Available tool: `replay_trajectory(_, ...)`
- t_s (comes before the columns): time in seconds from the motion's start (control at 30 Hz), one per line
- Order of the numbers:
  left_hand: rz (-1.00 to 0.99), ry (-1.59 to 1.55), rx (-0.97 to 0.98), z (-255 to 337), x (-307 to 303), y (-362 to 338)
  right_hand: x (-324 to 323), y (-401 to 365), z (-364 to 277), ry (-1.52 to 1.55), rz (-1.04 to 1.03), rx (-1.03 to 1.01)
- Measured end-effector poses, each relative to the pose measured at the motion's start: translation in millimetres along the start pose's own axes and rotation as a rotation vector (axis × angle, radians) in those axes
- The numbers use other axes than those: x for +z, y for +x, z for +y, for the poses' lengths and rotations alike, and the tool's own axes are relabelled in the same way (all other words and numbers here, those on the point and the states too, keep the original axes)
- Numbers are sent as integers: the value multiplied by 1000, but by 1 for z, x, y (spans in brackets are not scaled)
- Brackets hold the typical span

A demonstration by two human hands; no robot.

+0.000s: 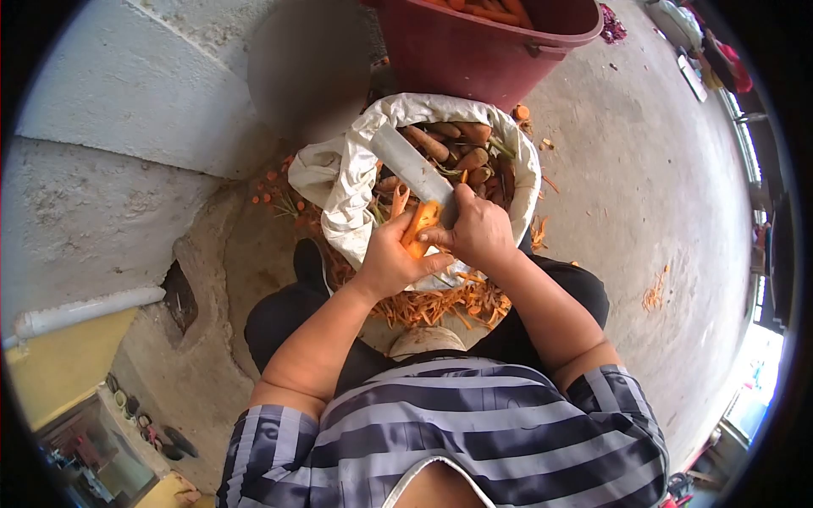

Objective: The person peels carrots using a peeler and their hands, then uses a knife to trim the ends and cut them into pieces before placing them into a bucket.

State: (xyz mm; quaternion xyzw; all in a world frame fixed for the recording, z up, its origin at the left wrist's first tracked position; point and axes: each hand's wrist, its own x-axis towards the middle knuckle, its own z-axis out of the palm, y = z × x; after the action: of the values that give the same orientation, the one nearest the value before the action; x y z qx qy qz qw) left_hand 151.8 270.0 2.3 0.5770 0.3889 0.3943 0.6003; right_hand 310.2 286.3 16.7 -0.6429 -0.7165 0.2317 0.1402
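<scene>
My left hand (396, 258) is closed around an orange carrot (423, 222), its peeled surface bright between the fingers. In my right hand (479, 230) is a wide-bladed knife (412, 165). The blade points up and to the left, over the sack, and its lower end is close to the carrot. My right thumb reaches across to the carrot. Beneath both hands stands a white sack (527, 161) with its rim rolled down. Unpeeled carrots (472, 159) fill it, and some peelings lie at its left inside edge.
Behind the sack stands a large red tub (483, 55) holding orange carrots. Carrot peelings (440, 306) are heaped between my legs and scattered over the concrete floor (627, 229). Carrot ends (270, 176) lie at the left, near a wall with a white pipe (89, 311).
</scene>
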Motion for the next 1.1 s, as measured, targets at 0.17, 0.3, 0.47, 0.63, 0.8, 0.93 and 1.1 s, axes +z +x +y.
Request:
replay_trajectory(0.17, -38, -37, -116, 5, -4, -1, 10, -1, 10, 37, 34, -129)
replay_trajectory(0.3, -34, -81, -136, -4, -4, -1, 13, -1, 10, 89, -49, -84)
replay_trajectory(0.47, 29, 160, -92, -9, 2, -3, 17, -6, 3, 134, -65, -76)
replay_trajectory(0.63, 38, -61, -189, -7, 5, -3, 24, -8, 3, 152, -47, -63)
replay_trajectory(0.8, -65, -142, -383, -14, -2, 0, 21, -10, 2, 126, -171, -25)
replay_trajectory(0.93, -87, -198, -280, -12, -5, -1, 22, -9, 2, 260, -150, 43)
replay_trajectory(1.1, -187, -544, -429, 3, -9, 1, 22, 1, 13, 613, -141, -73)
